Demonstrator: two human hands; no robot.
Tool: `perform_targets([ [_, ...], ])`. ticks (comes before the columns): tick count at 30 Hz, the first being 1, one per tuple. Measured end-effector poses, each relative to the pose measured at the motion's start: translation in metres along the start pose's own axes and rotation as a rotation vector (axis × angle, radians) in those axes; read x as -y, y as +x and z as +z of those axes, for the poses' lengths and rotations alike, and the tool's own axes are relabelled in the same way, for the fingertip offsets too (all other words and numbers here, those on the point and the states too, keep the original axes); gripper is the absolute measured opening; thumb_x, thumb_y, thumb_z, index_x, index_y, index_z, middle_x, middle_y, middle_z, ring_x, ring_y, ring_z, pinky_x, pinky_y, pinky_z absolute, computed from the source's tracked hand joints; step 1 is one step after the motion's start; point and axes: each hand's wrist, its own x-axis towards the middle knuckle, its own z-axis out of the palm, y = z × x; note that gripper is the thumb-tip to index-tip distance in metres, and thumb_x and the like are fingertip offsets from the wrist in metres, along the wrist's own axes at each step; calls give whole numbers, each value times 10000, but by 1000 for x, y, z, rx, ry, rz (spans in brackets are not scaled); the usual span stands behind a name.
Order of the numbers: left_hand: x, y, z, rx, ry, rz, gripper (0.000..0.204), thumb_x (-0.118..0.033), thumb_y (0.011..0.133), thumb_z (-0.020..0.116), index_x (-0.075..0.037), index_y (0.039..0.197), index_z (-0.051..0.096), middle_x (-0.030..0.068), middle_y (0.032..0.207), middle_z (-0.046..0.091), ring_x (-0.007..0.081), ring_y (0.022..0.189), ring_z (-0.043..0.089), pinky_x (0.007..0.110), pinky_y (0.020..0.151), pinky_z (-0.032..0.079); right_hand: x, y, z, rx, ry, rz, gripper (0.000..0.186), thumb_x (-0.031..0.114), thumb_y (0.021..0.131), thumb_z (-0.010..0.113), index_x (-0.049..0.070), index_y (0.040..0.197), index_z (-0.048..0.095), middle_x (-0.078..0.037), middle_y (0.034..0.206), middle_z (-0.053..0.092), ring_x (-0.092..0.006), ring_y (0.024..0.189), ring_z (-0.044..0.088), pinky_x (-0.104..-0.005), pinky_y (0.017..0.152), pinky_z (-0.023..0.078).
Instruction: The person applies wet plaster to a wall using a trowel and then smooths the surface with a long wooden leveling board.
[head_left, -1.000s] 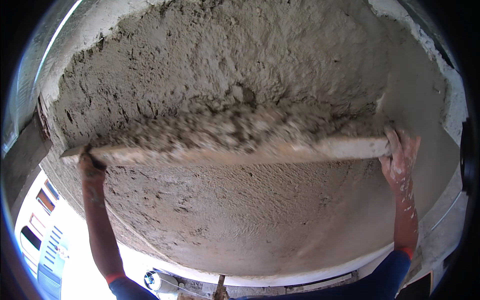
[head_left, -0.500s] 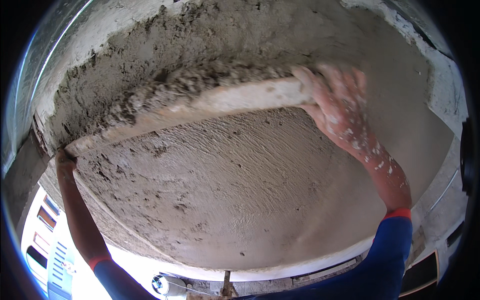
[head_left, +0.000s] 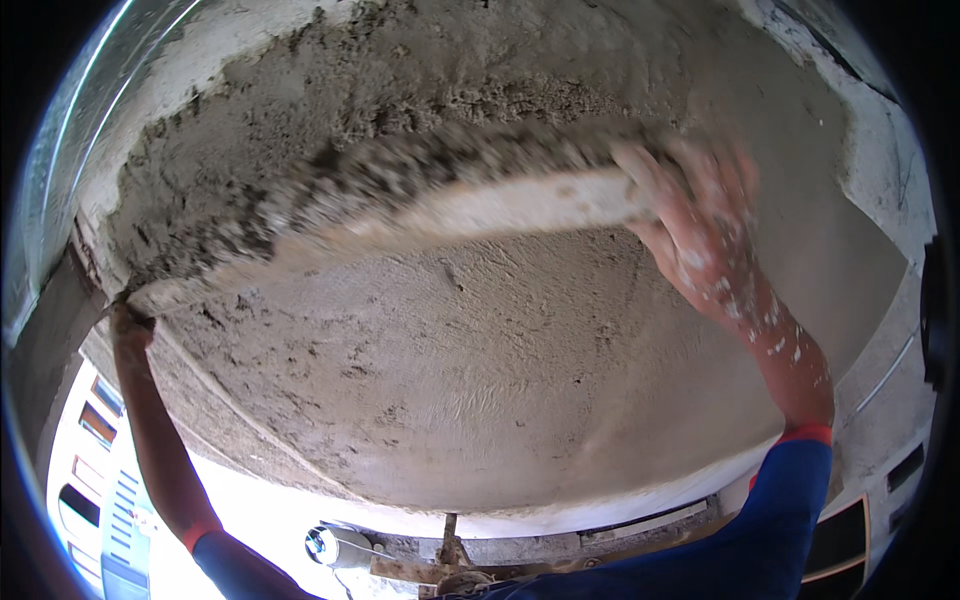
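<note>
Both my arms reach up to a long pale straightedge (head_left: pixel 520 206) laid across a surface of wet grey plaster (head_left: pixel 500 340). My right hand (head_left: pixel 712 220), spattered with white flecks and slightly blurred, is closed round the board's right end. At the far left end, my left hand (head_left: pixel 132 326) grips it too, small in the view with its fingers partly hidden. A thick ridge of dark, lumpy mortar (head_left: pixel 390 170) is heaped along the upper edge. Below the board the plaster looks fairly flat, with pits and drag marks; above it the coat is rougher.
A whitish, rough border (head_left: pixel 880 170) edges the plaster at the right. Clear sheeting (head_left: pixel 65 180) hangs at the left rim. Below are a white cylindrical container (head_left: pixel 350 547), some timber (head_left: pixel 410 570) and a blue slatted object (head_left: pixel 125 530) by a bright opening.
The straightedge's right end and my right hand have shifted right and slightly down in the picture. My left hand stays near the same spot. The mortar ridge looks thicker.
</note>
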Motion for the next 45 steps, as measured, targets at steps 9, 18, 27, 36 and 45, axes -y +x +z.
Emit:
perform_targets([
  [9,122,-219,-83,202,-269,1,261,-186,850,496,-57,1039,622,107,999,648,272,975,606,431,892,482,-6,-138,-45,70,212,-69,541,165,673,749,146,1189,586,-121,1043,511,-300,994,503,-533,874,361],
  [18,225,-396,-212,96,-145,244,231,-143,846,427,-51,1016,554,89,951,610,268,922,595,409,854,493,18,-221,-39,116,494,-186,379,129,717,719,141,1087,640,-110,999,504,-296,969,483,-534,864,343],
  [27,244,-521,-379,-163,-337,324,333,-251,873,415,-41,1095,548,103,1048,599,279,1011,562,435,898,471,106,-247,-5,232,831,-243,437,76,682,711,137,1108,638,-119,1003,483,-300,995,473,-519,888,318],
  [36,169,-725,-450,-961,-351,360,197,-134,708,523,-109,890,595,66,987,631,227,927,591,386,878,464,306,-302,40,240,1259,-350,602,69,592,782,120,1158,581,-136,1072,475,-316,1068,456,-504,929,313],
  [45,132,-830,-405,-1416,-125,567,171,-87,723,497,-117,858,598,37,878,649,209,849,617,345,812,503,478,-386,36,462,1608,-400,526,66,642,735,85,1108,493,-146,1100,470,-345,1093,450,-534,934,309],
])
